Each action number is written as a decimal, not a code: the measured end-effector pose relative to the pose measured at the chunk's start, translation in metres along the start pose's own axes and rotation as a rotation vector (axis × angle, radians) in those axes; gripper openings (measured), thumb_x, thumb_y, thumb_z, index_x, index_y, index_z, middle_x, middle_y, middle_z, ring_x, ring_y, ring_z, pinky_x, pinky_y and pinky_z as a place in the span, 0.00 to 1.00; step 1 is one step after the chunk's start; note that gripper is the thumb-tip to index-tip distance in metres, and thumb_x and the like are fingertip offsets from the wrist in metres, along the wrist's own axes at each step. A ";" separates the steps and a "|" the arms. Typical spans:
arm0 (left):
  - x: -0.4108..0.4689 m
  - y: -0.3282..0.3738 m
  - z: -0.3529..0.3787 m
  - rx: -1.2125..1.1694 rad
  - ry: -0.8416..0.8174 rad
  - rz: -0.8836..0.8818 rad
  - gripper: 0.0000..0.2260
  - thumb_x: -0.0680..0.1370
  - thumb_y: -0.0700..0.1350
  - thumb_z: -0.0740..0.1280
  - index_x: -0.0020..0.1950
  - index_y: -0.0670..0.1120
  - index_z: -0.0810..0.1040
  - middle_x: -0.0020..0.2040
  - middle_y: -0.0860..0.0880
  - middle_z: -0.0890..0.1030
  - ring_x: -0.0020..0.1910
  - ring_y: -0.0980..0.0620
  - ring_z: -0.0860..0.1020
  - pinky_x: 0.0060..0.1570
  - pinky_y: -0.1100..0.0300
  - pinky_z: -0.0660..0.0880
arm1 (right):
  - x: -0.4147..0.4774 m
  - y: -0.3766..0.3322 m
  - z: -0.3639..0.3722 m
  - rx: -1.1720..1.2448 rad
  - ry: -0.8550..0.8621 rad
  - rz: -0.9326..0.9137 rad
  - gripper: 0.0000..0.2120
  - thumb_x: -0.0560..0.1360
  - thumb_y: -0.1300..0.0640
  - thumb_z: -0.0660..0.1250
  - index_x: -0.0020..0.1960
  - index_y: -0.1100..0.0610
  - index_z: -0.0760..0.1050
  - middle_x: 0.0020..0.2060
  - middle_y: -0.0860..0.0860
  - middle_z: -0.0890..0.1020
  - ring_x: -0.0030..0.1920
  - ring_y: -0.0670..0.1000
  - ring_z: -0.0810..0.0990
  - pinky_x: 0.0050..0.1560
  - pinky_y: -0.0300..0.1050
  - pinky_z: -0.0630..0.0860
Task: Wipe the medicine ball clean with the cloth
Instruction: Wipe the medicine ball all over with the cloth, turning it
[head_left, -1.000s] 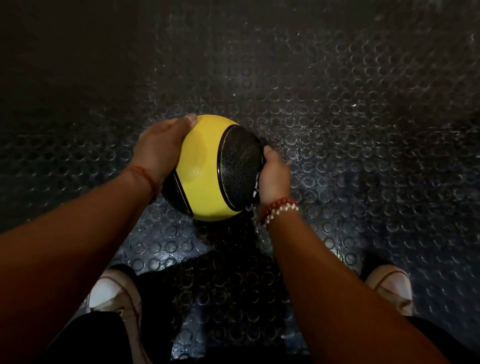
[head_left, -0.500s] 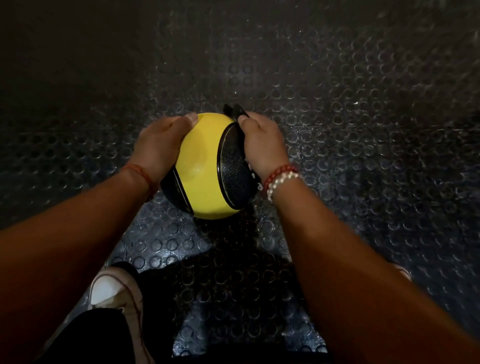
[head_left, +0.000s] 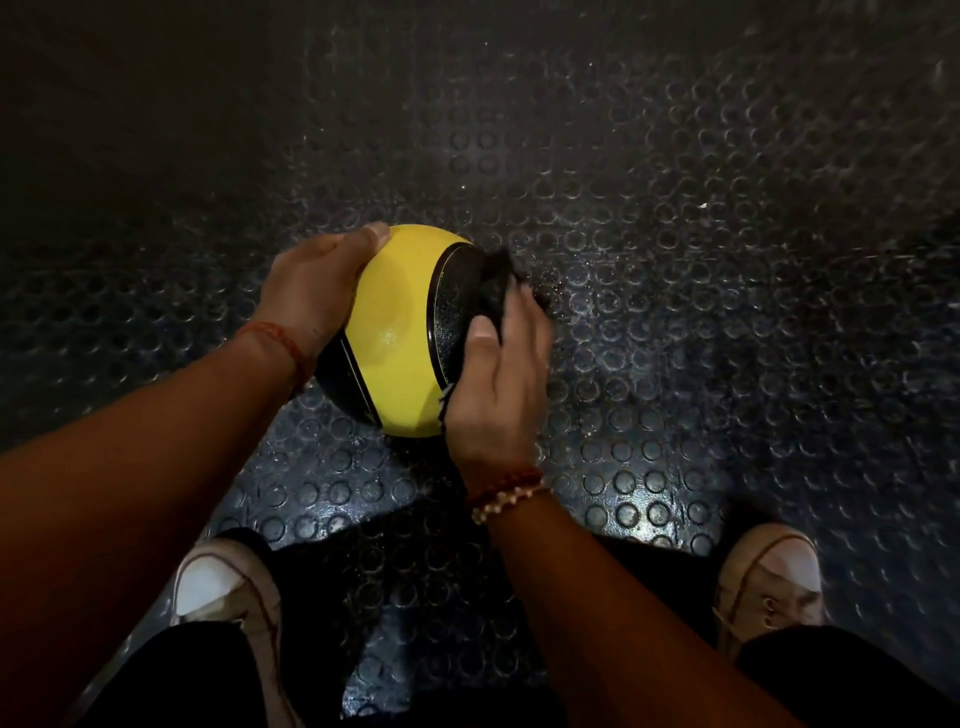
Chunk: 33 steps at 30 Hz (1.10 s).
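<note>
Yellow rubber with black textured panels: the medicine ball is at the centre of the head view, between your two hands and over the black, stud-patterned floor. Its underside is hidden, so you cannot tell whether it rests on the floor or is held just above it.

Left hand: your palm lies against the ball's left side, the fingers curve round the far side, and the thumb tip sits on top of the yellow band. The grip is wrapped on the ball itself. A red thread band is at that wrist.

Right hand: it is on the ball's right black panel. The grip is closed on the dark cloth, with your thumb across it pressing it onto the panel; the fingers behind are blurred. A tuft of cloth sticks out above the fingers, and a pale frayed edge shows below the palm. Bead bracelets, red and pale, are at that wrist.

Your left shoe and right shoe, both white-toed, stand on the floor nearer you than the ball, well apart.
</note>
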<state>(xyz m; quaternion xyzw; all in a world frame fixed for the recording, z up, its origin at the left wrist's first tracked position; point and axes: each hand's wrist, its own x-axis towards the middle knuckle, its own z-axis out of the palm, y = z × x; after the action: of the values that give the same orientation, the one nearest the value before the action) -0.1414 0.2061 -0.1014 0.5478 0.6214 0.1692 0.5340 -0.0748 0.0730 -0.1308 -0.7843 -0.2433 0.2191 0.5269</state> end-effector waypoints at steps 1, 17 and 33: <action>-0.001 0.000 0.000 0.015 -0.007 0.003 0.11 0.76 0.58 0.69 0.40 0.52 0.82 0.41 0.55 0.82 0.41 0.57 0.79 0.45 0.60 0.74 | 0.006 -0.006 -0.002 -0.083 -0.023 -0.075 0.26 0.77 0.45 0.50 0.72 0.55 0.66 0.71 0.53 0.67 0.71 0.54 0.64 0.68 0.59 0.66; 0.000 0.001 0.000 0.054 -0.020 0.032 0.11 0.76 0.59 0.69 0.42 0.53 0.82 0.43 0.55 0.82 0.45 0.53 0.79 0.48 0.57 0.75 | 0.040 0.022 -0.009 0.491 -0.007 0.709 0.15 0.80 0.51 0.56 0.54 0.56 0.78 0.53 0.53 0.81 0.53 0.52 0.79 0.60 0.50 0.75; 0.008 -0.001 0.007 0.287 -0.121 0.236 0.10 0.81 0.58 0.62 0.50 0.53 0.77 0.47 0.51 0.74 0.36 0.63 0.70 0.34 0.77 0.65 | 0.107 -0.024 -0.009 -0.109 -0.333 0.207 0.14 0.78 0.52 0.58 0.43 0.54 0.80 0.46 0.52 0.82 0.48 0.52 0.78 0.51 0.46 0.72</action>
<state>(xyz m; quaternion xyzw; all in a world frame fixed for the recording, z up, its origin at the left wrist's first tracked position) -0.1346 0.2106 -0.1083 0.6964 0.5374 0.1070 0.4634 0.0106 0.1398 -0.1149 -0.7856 -0.2566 0.3852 0.4106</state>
